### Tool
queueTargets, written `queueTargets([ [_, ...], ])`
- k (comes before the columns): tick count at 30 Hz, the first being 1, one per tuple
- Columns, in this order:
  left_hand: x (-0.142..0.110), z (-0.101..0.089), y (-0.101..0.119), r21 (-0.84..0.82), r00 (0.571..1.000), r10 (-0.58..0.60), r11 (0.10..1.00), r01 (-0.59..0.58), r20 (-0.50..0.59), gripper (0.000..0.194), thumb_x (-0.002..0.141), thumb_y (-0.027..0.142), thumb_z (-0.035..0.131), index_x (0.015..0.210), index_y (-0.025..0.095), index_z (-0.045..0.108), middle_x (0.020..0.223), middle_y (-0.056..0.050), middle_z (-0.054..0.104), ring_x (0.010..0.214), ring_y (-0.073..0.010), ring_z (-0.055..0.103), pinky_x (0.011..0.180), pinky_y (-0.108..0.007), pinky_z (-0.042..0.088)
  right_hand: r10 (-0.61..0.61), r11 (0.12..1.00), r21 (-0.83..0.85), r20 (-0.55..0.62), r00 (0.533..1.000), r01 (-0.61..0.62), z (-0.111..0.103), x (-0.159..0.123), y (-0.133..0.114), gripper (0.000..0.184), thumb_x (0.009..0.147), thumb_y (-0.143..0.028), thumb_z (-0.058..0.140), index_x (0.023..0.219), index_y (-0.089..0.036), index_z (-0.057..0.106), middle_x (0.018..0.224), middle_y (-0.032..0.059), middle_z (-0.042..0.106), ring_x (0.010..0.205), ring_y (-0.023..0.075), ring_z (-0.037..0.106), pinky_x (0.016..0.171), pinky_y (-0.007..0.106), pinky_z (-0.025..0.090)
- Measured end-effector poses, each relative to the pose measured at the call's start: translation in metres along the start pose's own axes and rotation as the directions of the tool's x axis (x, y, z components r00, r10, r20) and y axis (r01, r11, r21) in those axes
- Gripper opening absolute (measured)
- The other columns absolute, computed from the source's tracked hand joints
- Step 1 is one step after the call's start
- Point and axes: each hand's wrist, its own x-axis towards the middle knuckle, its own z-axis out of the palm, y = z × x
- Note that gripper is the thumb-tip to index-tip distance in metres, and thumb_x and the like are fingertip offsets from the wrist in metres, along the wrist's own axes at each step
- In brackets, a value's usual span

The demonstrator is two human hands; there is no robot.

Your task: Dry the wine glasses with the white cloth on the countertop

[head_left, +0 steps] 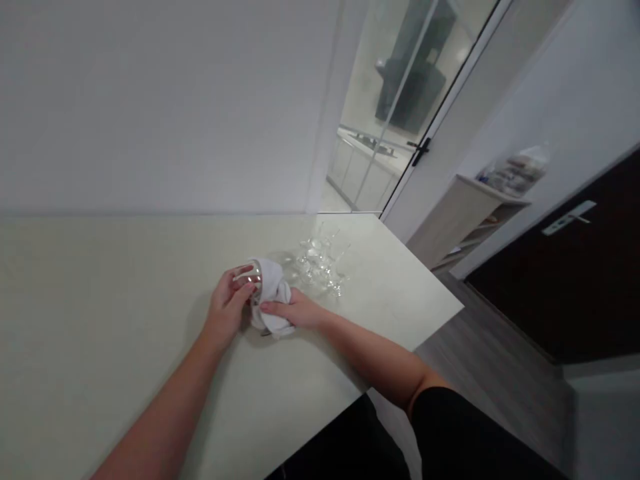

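My left hand [237, 293] is closed around a shiny, see-through glass [255, 275], fingers and thumb on its rounded side. A white cloth [273, 283] wraps the other side of the glass. My right hand [293, 309] grips the bunched cloth, with its thumb on top, and presses it against the glass. The lower part of the glass is hidden by the cloth and fingers. Just beyond my right hand, a cluster of clear, glass-like pieces [320, 265] with thin spikes stands on the pale table [125, 333]; I cannot tell its exact kind.
A white wall [165, 107] borders the table's far edge. To the right are a glass door with a black handle [421, 152], a small shelf cabinet [463, 217] carrying a clear plastic bag [517, 172], and a dark door [565, 267]. The table's corner juts out at right.
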Motion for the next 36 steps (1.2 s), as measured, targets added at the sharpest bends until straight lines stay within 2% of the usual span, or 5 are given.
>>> queueTargets([
  [14,0.0013,0.0012,-0.0024,-0.004,0.999,0.029,1.0,-0.029,-0.016,0.043,0.07,0.042,0.066,0.106,0.02,0.057,0.085,-0.002,0.063,0.072,-0.013,0.059,0.064,-0.023,0.046,0.022,0.999,-0.025,-0.008,1.0,-0.022,-0.0016,0.0023,0.0024,0.051,0.066,-0.051,0.071,0.102,-0.015,0.062,0.093,0.0044,0.065,0.08,0.015,0.058,0.08,0.031,0.049],
  [19,0.0016,0.0034,-0.0023,0.03,0.994,0.104,0.994,-0.102,-0.046,0.051,0.059,0.034,0.076,0.105,0.02,0.058,0.084,0.0,0.059,0.07,-0.0113,0.055,0.062,-0.021,0.046,-0.001,1.0,-0.01,0.004,1.0,0.001,-0.0012,0.0005,-0.0002,0.045,0.068,-0.047,0.071,0.098,-0.015,0.063,0.087,0.0024,0.064,0.074,0.0122,0.057,0.075,0.027,0.049],
  [26,-0.001,-0.0015,-0.0078,-0.175,0.998,-0.06,0.983,0.059,-0.002,0.05,0.068,0.036,0.068,0.114,0.02,0.055,0.093,-0.005,0.064,0.073,-0.0126,0.06,0.061,-0.021,0.046,0.07,0.961,0.26,0.1,0.992,-0.094,0.0003,-0.0051,-0.0042,0.047,0.068,-0.045,0.073,0.101,-0.015,0.06,0.084,0.0034,0.064,0.07,0.0126,0.06,0.065,0.027,0.052],
  [31,-0.0006,-0.003,-0.0092,-0.137,0.998,-0.067,0.988,0.069,0.021,0.044,0.065,0.032,0.073,0.105,0.018,0.06,0.097,-0.005,0.065,0.079,-0.0137,0.061,0.067,-0.022,0.047,-0.013,0.989,0.144,-0.053,0.999,0.02,0.0042,-0.0044,-0.0019,0.042,0.066,-0.041,0.075,0.095,-0.014,0.061,0.08,0.0011,0.062,0.066,0.0099,0.056,0.061,0.022,0.049],
  [36,-0.0026,-0.0019,-0.0074,-0.275,0.983,-0.119,0.949,0.154,0.14,0.043,0.073,0.038,0.064,0.112,0.02,0.059,0.101,-0.007,0.066,0.083,-0.0155,0.062,0.067,-0.023,0.047,0.096,0.965,0.236,0.092,0.991,-0.115,0.0047,-0.0074,-0.0049,0.048,0.07,-0.053,0.066,0.097,-0.014,0.059,0.079,0.0034,0.063,0.067,0.0143,0.059,0.063,0.031,0.052],
])
